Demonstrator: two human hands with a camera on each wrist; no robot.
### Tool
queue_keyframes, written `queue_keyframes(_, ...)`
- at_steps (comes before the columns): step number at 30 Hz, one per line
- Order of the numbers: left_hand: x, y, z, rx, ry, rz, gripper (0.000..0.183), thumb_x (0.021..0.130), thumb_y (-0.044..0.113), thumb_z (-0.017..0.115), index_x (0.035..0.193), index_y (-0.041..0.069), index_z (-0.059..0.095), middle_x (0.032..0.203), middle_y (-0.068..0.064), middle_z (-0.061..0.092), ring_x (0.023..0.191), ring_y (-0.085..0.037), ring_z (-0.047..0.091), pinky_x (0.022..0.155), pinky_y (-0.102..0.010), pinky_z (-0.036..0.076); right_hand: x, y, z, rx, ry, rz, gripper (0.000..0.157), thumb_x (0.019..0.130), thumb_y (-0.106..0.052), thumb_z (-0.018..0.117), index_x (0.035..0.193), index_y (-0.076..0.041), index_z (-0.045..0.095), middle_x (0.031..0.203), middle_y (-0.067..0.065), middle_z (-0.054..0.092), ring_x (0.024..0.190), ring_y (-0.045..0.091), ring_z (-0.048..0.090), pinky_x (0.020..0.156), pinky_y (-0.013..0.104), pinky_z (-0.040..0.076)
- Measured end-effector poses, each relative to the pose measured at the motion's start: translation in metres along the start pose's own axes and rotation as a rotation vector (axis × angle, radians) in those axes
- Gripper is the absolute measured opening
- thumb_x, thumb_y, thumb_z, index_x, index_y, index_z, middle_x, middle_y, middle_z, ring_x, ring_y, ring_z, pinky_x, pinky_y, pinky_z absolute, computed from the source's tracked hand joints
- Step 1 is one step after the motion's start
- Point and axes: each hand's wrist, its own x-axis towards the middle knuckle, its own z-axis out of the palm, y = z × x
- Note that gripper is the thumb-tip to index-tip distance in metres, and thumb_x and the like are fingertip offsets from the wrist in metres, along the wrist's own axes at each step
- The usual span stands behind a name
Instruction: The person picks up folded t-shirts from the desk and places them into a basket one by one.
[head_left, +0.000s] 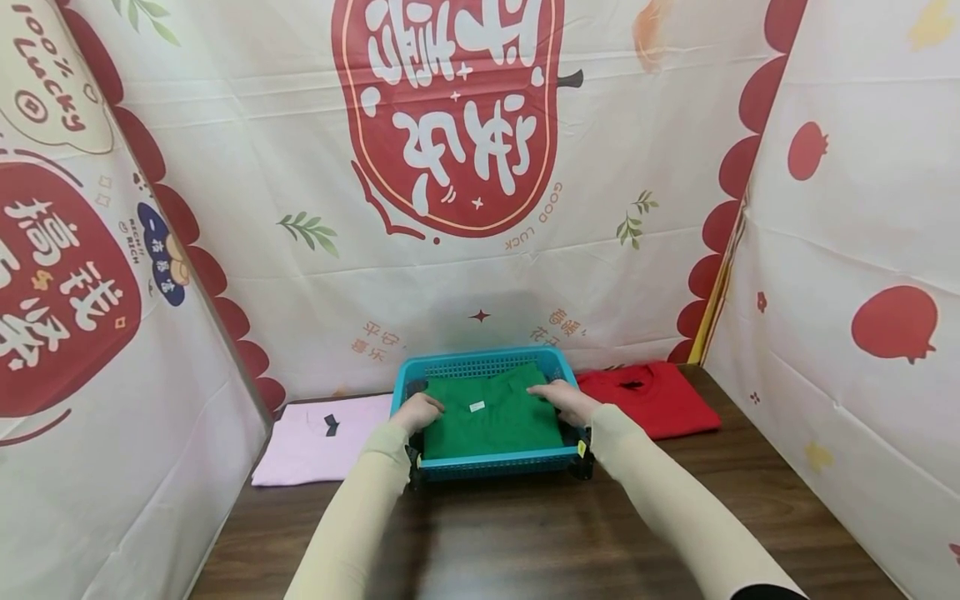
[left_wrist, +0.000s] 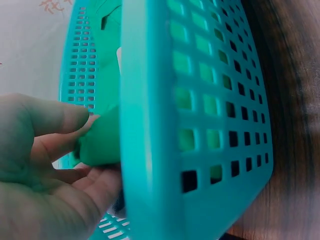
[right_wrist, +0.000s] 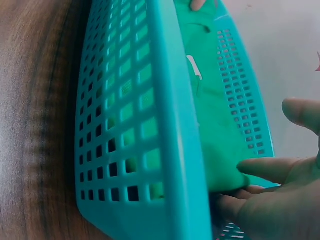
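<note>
A folded green T-shirt (head_left: 491, 417) with a small white label lies inside a turquoise plastic basket (head_left: 491, 460). My left hand (head_left: 420, 411) reaches over the basket's left side. Its fingers (left_wrist: 100, 187) go under the shirt's folded edge, with the thumb above, gripping it. At the opposite side my right hand (head_left: 564, 400) touches the shirt's right edge. In the right wrist view, its index finger lies against the top of the green cloth, other fingers tuck underneath, and the thumb (right_wrist: 302, 112) is lifted away. The basket rim hides part of the shirt in both wrist views.
A folded pink T-shirt (head_left: 318, 442) lies left of the basket, and a folded red T-shirt (head_left: 656, 404) lies to its right. All stand on a dark wooden table (head_left: 510, 533). Printed white cloth walls (head_left: 480, 275) enclose the back and both sides.
</note>
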Motion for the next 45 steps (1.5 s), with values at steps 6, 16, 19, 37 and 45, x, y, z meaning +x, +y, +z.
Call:
queue_keyframes(6,-0.004,0.005,-0.004,0.005,-0.022,-0.058,0.021,0.095,0.008,0.057,0.102,-0.009,0.065,0.097,-0.013,0.061,0.070,-0.020,0.049,0.069,-0.039,0.050,-0.004,-0.004,-0.005,0.016,-0.010,-0.017,0.079,0.100,-0.026,0.053,0.149,0.012,0.004,0.156,0.027,0.003,0.143,0.044,0.007,0.111,0.059,0.020)
queue_keyframes(16,-0.023,0.013,-0.033,0.053,-0.034,0.025,0.034,0.096,0.013,0.058,0.123,-0.006,0.062,0.121,-0.021,0.061,0.108,-0.035,0.060,0.082,-0.044,0.054,-0.027,-0.020,0.007,-0.048,0.141,-0.202,0.040,0.098,-0.025,0.058,0.126,0.003,0.060,0.136,0.022,0.051,0.121,0.036,0.051,0.102,0.053,0.040)
queue_keyframes(19,-0.033,0.011,-0.055,0.014,0.013,0.064,0.031,0.097,0.012,0.056,0.121,-0.005,0.064,0.111,-0.021,0.065,0.098,-0.038,0.061,0.079,-0.043,0.054,-0.037,-0.030,0.025,-0.026,0.156,-0.290,0.029,0.096,-0.024,0.063,0.112,-0.001,0.070,0.118,0.018,0.064,0.099,0.028,0.064,0.092,0.045,0.049)
queue_keyframes(37,-0.100,-0.102,-0.146,-0.253,0.526,0.006,0.032,0.096,0.017,0.055,0.103,-0.012,0.065,0.089,-0.020,0.069,0.072,-0.019,0.068,0.063,-0.028,0.056,-0.093,-0.024,0.179,0.059,-0.426,-0.373,0.035,0.099,-0.024,0.056,0.119,0.003,0.066,0.118,0.019,0.065,0.099,0.031,0.066,0.083,0.044,0.054)
queue_keyframes(45,-0.127,-0.160,-0.140,-0.295,0.559,-0.118,0.036,0.099,0.015,0.051,0.116,-0.016,0.058,0.110,-0.032,0.061,0.092,-0.034,0.065,0.071,-0.033,0.057,-0.060,0.020,0.236,0.197,-0.393,-0.119,0.039,0.096,-0.023,0.057,0.120,0.007,0.060,0.108,0.018,0.067,0.092,0.027,0.067,0.079,0.043,0.055)
